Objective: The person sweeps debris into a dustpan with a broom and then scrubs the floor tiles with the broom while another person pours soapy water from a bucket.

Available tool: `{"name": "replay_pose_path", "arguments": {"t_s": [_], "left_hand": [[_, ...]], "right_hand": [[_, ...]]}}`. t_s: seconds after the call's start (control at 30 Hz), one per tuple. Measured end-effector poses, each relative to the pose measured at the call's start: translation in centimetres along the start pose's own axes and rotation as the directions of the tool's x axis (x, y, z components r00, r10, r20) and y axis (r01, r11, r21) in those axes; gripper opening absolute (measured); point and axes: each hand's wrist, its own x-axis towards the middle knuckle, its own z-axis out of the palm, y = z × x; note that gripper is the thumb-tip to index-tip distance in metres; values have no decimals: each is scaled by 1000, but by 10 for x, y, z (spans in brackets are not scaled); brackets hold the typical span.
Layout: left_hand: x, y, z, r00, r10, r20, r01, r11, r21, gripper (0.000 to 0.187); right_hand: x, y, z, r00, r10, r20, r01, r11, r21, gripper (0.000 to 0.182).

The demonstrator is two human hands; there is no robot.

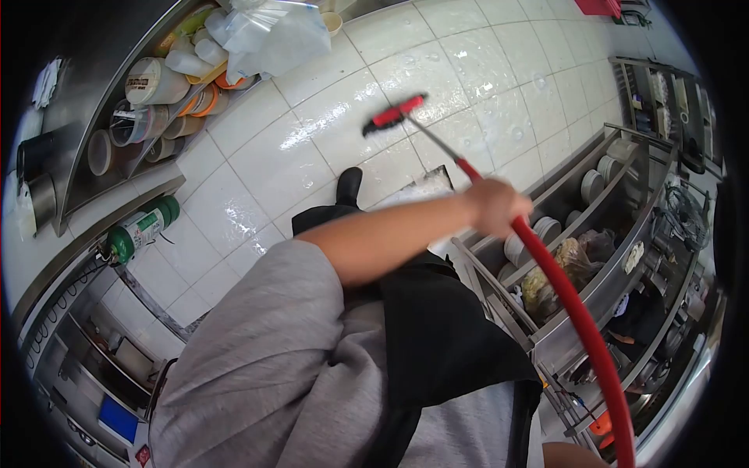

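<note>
My left hand [499,207] reaches across my body, closed around the long red handle of a broom [390,115]. The broom's head is red and black and rests on wet white floor tiles [265,175]. From my hand, the handle slants down past my right side and leaves the frame at the bottom. A small strip of my right arm [573,455] shows at the bottom edge beside the handle; the right hand itself is outside the picture. My black boot [349,187] stands on the tiles below my black apron [445,335].
Steel shelves [546,288] with round containers and bagged food run along the right. On the left, a shelf holds plastic tubs [152,82] and a clear bag [273,39]. A green cylinder [140,230] is mounted lower left. Suds and water cover the floor around the broom.
</note>
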Motion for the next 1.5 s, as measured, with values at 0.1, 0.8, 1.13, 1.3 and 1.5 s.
{"name": "replay_pose_path", "arguments": {"t_s": [0.1,0.8,1.13,1.3,1.5], "left_hand": [[5,-64,-58,994,-89,-57,96,985,142,10],[104,-122,-91,972,-231,-47,214,777,592,34],[101,12,81,930,85,358,-134,984,115,28],[207,-97,53,959,167,228,-218,950,221,6],[365,-167,-9,989,-140,52,68,729,682,27]], "right_hand": [[-30,67,32,987,-5,-158,-3,999,-53,42],[-119,183,-7,912,119,-393,-268,897,-351,32],[-69,20,-101,890,23,-456,-137,966,-218,37],[-82,131,-126,799,-63,-598,-209,904,-374,42],[-80,383,-195,825,-14,-564,-331,798,-504,16]]}}
